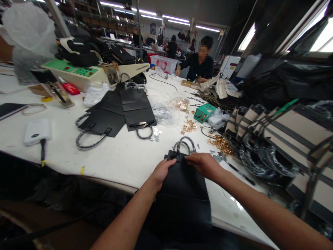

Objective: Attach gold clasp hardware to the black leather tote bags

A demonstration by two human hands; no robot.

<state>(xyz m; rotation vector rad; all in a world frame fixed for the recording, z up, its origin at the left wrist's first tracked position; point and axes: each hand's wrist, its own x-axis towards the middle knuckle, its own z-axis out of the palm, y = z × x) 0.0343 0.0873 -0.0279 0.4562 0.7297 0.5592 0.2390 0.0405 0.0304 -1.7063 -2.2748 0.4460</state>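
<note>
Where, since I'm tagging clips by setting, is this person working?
Most likely a handbag workshop or factory. The left hand and right hand hold a black bag on a white table strewn with flat black panels, gold fittings and striped bags.

Head camera faces forward-down (near left hand (162, 172), right hand (205, 165)) over table (117, 159).

Bright ceiling tubes (145, 12), window glare (321, 38); edges warped, blurred

Matt black leather bag panel (182, 187), plastic-wrapped handle (185, 144), shiny gold metal fittings (221, 143)
</note>
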